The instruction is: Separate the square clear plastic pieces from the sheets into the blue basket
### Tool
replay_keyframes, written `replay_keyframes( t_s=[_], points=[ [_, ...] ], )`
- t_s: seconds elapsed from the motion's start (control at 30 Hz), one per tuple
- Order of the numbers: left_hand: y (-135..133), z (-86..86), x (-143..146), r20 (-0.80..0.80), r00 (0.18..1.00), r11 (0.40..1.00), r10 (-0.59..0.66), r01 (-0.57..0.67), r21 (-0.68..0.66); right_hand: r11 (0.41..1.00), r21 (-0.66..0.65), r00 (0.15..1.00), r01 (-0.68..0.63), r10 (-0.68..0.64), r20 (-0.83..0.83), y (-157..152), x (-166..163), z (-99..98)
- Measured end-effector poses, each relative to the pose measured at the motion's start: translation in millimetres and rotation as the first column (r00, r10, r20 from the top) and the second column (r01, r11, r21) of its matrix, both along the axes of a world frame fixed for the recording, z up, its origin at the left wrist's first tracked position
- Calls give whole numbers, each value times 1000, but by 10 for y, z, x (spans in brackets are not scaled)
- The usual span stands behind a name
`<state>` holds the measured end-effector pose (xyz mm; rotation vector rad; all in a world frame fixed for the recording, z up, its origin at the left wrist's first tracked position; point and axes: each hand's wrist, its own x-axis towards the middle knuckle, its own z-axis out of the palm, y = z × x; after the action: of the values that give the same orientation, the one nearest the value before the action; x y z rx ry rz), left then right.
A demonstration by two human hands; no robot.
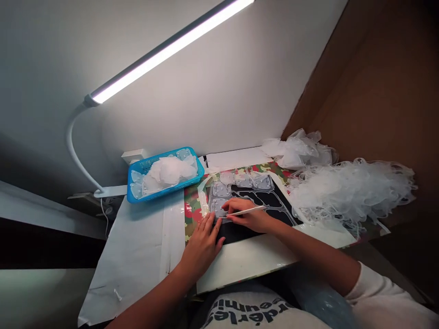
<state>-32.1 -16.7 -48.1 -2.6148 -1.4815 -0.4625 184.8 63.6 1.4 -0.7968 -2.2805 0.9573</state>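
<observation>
in the head view, the sheet is thin, clear plastic, looking greyish over the black mat beneath it. rounded panels run along its left and far edges, sprinkled with small pale dots; elsewhere it is narrow, wavy outlines around bare black openings. it lies in the middle of the worktop, under the fingertips of both hands, and its far edge catches the light.

the left hand comes in from the lower left, palm down, its fingers lightly spread and laid at the sheet's near left corner, thumb held apart over the mat. the right hand reaches in from the lower right, its fingers bent, pinching a slim white stick. the stick slants slightly, one end by the fingertips, the other pointing right. the two hands are close together.

under the mat is a board with a glossy camouflage pattern. beyond it on the left sits a blue plastic basket with perforated walls, heaped with filmy white pieces. at right lies a tangled, stringy mound of clear offcuts, with crumpled, sheer film behind. smooth white paper covers the left side. a bright, straight lamp on a curved white neck slants above.
</observation>
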Motion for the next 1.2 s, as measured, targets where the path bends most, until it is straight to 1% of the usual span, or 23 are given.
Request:
replay_keyframes(
  t_s=[0.07, 0.13, 0.33, 0.57, 0.7, 0.77, 0.8, 0.83, 0.9, 0.93, 0.97, 1.0, 1.03, 1.07, 1.1, 1.13, 1.17, 1.2],
  points=[
    [-39, -24, -11, 17, 1000, 1000, 19, -19, 6, 998, -9, 998, -57, 57, -6, 61, -128, -118],
    [-63, -42, -9, 21, 999, 1000, 28, -29, 3, 998, -16, 998, -68, 68, -8, 85, -172, -178],
    [-47, -36, 4, 42, 999, 999, 34, -34, -6, 997, -28, 997, -72, 72, -3, 93, -137, -166],
    [-26, -35, 5, 39, 998, 999, 47, -48, 13, 996, -14, 996, -87, 87, 4, 106, -130, -226],
    [-22, -46, -11, 54, 998, 999, 38, -38, 0, 989, 6, 989, -145, 145, 42, 131, -63, -219],
    [-20, -55, -23, 67, 998, 1000, 21, -21, -14, 985, 54, 985, -161, 156, 79, 130, -47, -236],
    [-19, -61, -28, 72, 997, 1000, 15, -14, -19, 980, 115, 983, -161, 149, 104, 121, -55, -257],
    [-19, -69, -33, 76, 997, 1000, 11, -10, -20, 968, 193, 982, -161, 137, 129, 108, -74, -283],
    [-19, -82, -41, 84, 996, 1000, 8, -6, -20, 923, 339, 977, -179, 127, 172, 77, -131, -340],
    [-19, -86, -45, 89, 996, 1000, 7, -5, -21, 906, 380, 976, -185, 122, 182, 70, -157, -361],
    [-20, -85, -49, 94, 996, 1000, 5, -2, -24, 906, 387, 978, -174, 112, 176, 76, -172, -372],
    [-21, -79, -53, 98, 995, 1000, 2, 0, -30, 924, 356, 984, -139, 89, 155, 98, -168, -370],
    [-22, -70, -58, 100, 995, 999, 1, 3, -37, 952, 298, 992, -74, 39, 123, 141, -142, -351],
    [-23, -58, -62, 101, 995, 999, 0, 5, -45, 972, 234, 996, 25, -45, 80, 202, -92, -318],
    [-25, -45, -65, 100, 995, 999, -2, 7, -50, 974, 165, 987, 152, -158, 26, 278, -22, -271],
    [-26, -33, -68, 100, 995, 999, -3, 8, -52, 952, 102, 957, 289, -287, -34, 360, 63, -212],
    [-27, -25, -69, 100, 995, 999, -4, 9, -52, 910, 50, 910, 411, -406, -87, 439, 153, -146],
    [-27, -22, -70, 102, 995, 999, -6, 11, -50, 865, 13, 859, 501, -495, -131, 502, 237, -78]
  ],
)
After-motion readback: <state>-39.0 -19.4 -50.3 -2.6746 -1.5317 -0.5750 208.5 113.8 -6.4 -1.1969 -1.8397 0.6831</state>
